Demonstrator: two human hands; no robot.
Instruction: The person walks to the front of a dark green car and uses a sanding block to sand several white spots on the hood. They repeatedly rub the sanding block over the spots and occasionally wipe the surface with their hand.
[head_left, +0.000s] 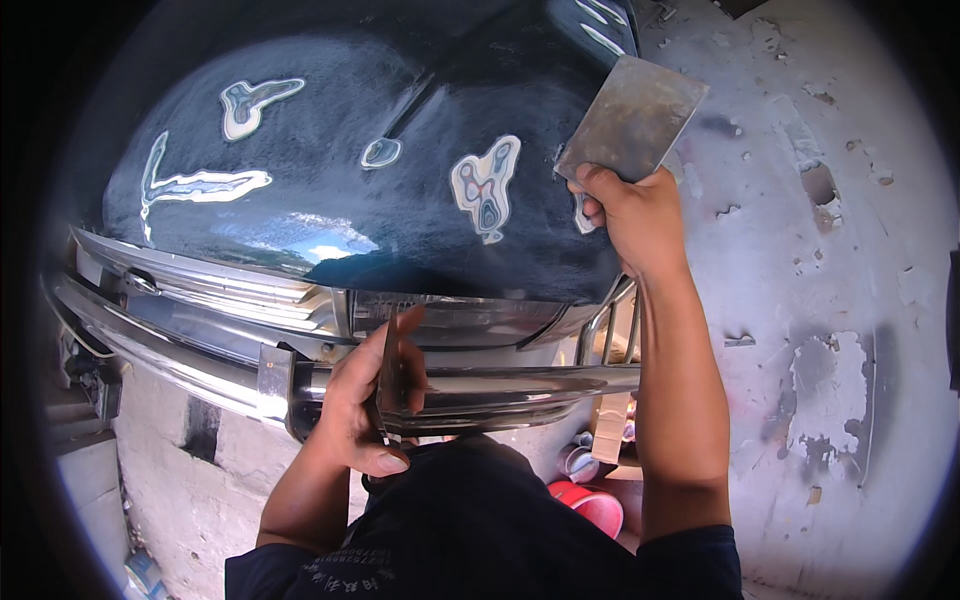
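My right hand (641, 214) grips a flat, stained metal putty spreader (637, 112) by its near corner, thumb on top. It is over the right edge of a dark car hood (337, 112), and I cannot tell whether the spreader touches the paint. My left hand (349, 405) holds a second thin plate (390, 375), seen nearly edge-on, in front of the headlight (457, 319). Sanded patches with pale rings mark the hood: a forked one (486, 187) near the right, a small oval (381, 153), an upper-left one (251, 105) and an L-shaped one (202, 186).
A chrome bar (525, 381) crosses in front of the grille (225, 281), close to my body. A wall (780, 277) with peeling paint runs along the right. Below the bar are a red bucket (592, 510), a can (579, 463) and a cardboard piece (611, 427).
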